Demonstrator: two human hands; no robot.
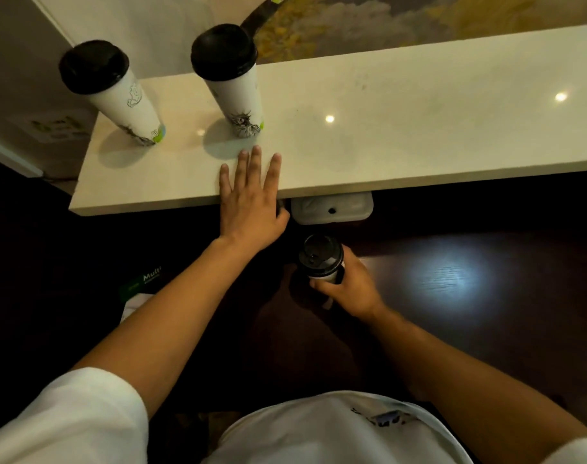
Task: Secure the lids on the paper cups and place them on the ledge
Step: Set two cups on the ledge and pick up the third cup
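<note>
One cup (321, 259) gripped by right hand (350, 289), seemingly lidded; left hand (248, 199) flat on ledge (419, 128).

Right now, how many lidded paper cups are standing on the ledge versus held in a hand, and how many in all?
Standing on the ledge: 2, the left cup and the cup beside it, both with black lids.
Held in a hand: 1, the third cup, black lid on, gripped by the right hand below the ledge.
Total: 3.
The left hand rests flat on the ledge edge.
</note>
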